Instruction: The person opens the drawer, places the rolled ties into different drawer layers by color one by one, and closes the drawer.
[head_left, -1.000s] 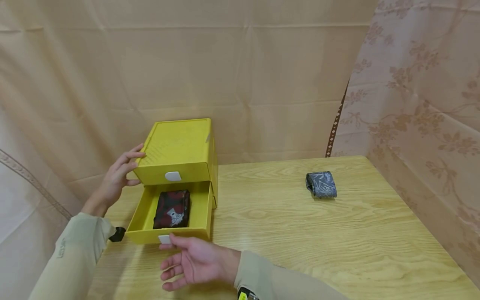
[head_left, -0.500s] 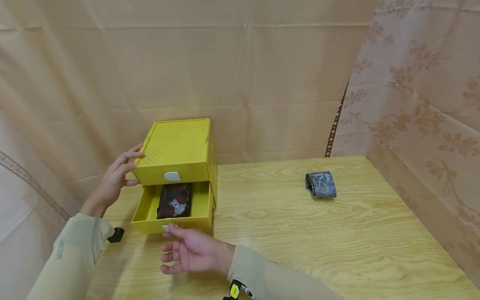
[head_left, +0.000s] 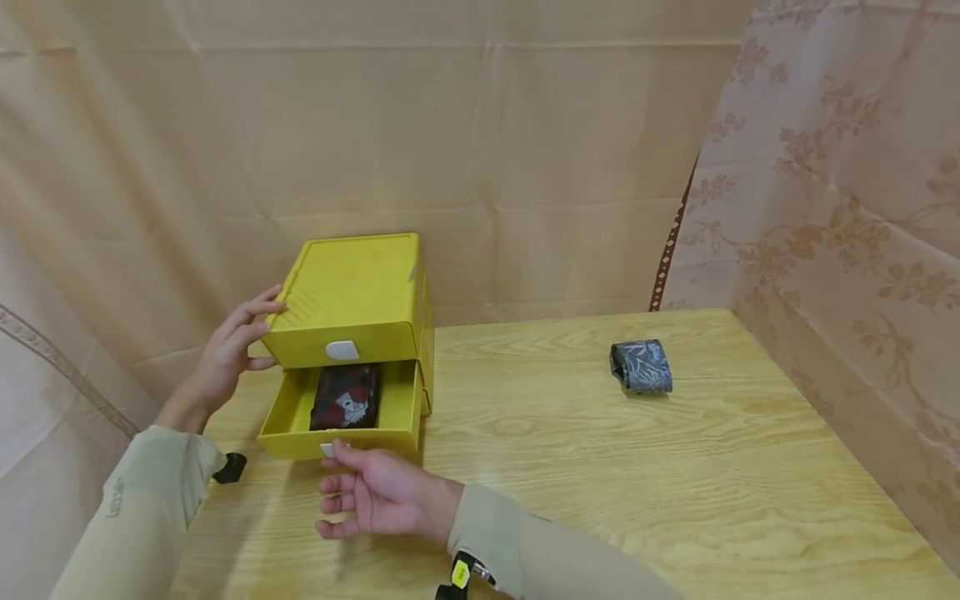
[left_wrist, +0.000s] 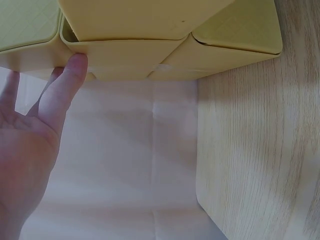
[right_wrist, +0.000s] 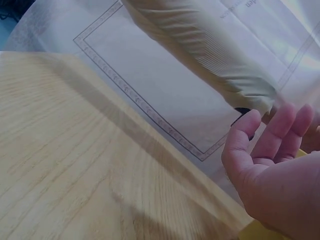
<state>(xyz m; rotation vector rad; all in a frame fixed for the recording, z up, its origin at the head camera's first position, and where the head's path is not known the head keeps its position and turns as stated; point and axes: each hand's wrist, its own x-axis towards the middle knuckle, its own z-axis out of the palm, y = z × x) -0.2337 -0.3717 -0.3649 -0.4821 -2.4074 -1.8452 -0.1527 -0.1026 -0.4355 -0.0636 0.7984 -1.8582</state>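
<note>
A person's left hand (head_left: 223,352), its grip wide, touches the left side of a yellow drawer unit (head_left: 348,287) on the wooden tabletop (head_left: 555,467). The right hand (head_left: 386,493), fingers relaxed, has its thumb at the white handle (head_left: 327,450) of the pulled-out lower drawer (head_left: 288,446), which contains a dark red-patterned bundle (head_left: 345,400). A grey bundle (head_left: 642,367) lies well apart, rightward.

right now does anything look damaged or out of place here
The yellow plastic drawer box has a greyish patch near its top's right edge, possibly a scuff; it looks odd against the yellow. Nothing looks spilled.
</note>
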